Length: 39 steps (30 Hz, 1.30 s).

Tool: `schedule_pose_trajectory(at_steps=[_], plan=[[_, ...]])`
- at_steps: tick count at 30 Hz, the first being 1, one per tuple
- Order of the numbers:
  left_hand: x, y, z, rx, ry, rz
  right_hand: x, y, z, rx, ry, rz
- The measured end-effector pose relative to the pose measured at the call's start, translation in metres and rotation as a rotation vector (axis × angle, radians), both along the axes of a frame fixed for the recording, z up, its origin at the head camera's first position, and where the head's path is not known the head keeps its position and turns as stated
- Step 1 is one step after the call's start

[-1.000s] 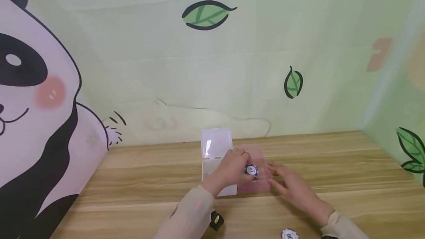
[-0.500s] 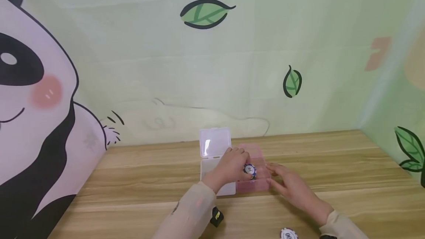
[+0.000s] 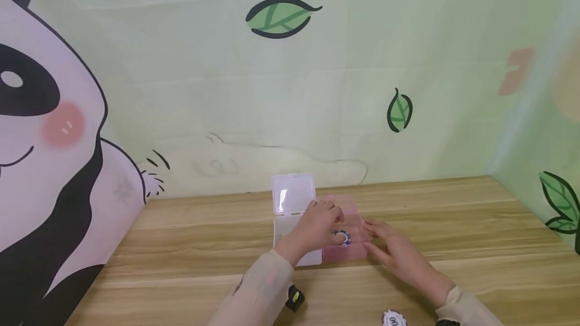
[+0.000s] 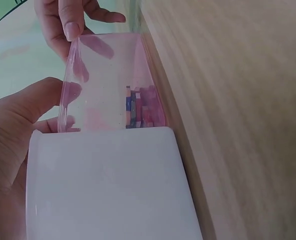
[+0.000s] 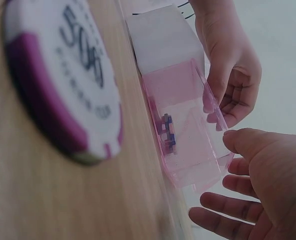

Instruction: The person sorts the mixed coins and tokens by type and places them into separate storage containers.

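A translucent pink box (image 3: 346,253) stands open on the table. Inside it, low down, lies a blue-and-white poker chip (image 3: 345,237); the left wrist view shows a small stack of poker chips (image 4: 133,109) on its floor. My left hand (image 3: 317,225) reaches over the box's left part, thumb and fingers apart, holding nothing that I can see. My right hand (image 3: 403,258) is at the box's right side, its thumb and fingertips touching the wall and rim with the fingers fairly straight. Part of the box is hidden behind the left hand.
Left of the pink box stands a white box (image 4: 102,185) with its clear lid (image 3: 293,194) raised. A white-and-purple 500 poker chip (image 5: 62,75) lies near the table's front. A small black object (image 3: 295,298) with a yellow mark sits beside the left sleeve.
The blue-and-white chip has left my left fingers and dropped to the pink box's floor. The fingers and thumb have spread apart. My right hand has stayed at the box.
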<state>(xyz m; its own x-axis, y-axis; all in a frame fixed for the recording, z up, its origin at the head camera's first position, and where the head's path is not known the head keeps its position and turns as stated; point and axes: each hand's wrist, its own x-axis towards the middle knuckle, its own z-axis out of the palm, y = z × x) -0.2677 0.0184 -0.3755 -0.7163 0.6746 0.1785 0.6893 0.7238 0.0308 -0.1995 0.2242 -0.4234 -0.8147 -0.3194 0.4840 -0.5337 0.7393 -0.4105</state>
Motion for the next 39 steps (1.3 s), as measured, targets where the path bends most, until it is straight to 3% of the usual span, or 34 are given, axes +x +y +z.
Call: schedule_pose_trajectory(at_steps=[17,20,25,27,30,39], plan=[[0.027,-0.002,0.002,0.114,0.053,-0.02,0.002,-0.001,0.005,0.019,-0.008,-0.019],[0.032,-0.002,0.003,0.13,0.095,-0.024,0.002,0.0,0.004,0.015,-0.006,-0.017],[0.043,-0.001,0.0,0.194,0.215,-0.107,0.002,-0.001,0.003,0.008,-0.002,-0.021],[0.048,0.0,-0.002,0.222,0.228,-0.157,0.002,-0.001,0.003,0.008,-0.003,-0.024],[0.054,0.001,-0.006,0.221,0.206,-0.184,0.002,-0.003,0.003,0.008,-0.012,-0.029],[0.07,0.002,-0.012,0.172,0.137,-0.189,0.004,-0.004,0.002,-0.001,-0.04,-0.05]])
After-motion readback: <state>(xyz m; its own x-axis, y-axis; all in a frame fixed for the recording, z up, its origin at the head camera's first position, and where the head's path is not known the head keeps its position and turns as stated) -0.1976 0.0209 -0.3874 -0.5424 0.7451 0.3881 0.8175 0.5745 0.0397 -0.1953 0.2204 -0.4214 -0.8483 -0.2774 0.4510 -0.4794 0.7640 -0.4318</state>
